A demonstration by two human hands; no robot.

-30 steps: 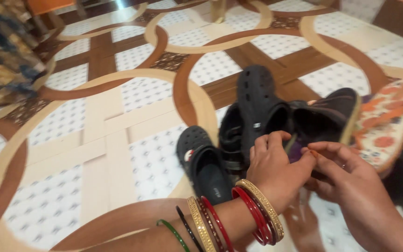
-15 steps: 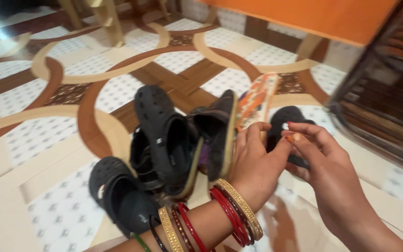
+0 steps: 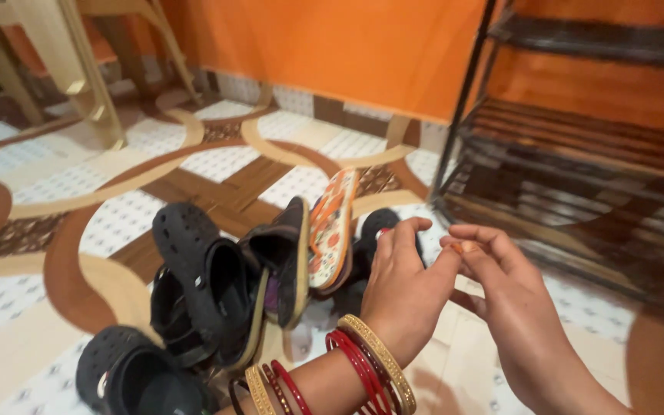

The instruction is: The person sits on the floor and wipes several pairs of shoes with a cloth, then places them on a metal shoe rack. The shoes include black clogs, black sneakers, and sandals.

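My left hand (image 3: pixel 403 288), with red and gold bangles on the wrist, hovers just right of a pile of footwear; its fingers are curled and its palm side is hidden. My right hand (image 3: pixel 501 296) holds nothing, and its fingertips meet the left thumb tip. The pile holds a black clog (image 3: pixel 197 269) standing on end, a dark slipper (image 3: pixel 290 257) on its edge and an orange floral flip-flop (image 3: pixel 330 230) leaning against it. A black shoe (image 3: pixel 378 223) sits behind my left fingers. Another black clog (image 3: pixel 121 376) lies on the patterned tile floor (image 3: pixel 217 165).
A dark metal shoe rack (image 3: pixel 578 169) with slatted shelves stands at the right against an orange wall (image 3: pixel 332 46). Plastic chair legs (image 3: pixel 90 77) rise at the back left.
The view has swung right, bringing the rack and orange wall into sight. The orange flip-flop went from lying flat to standing on edge against the dark slipper. My hands stay joined at the fingertips.
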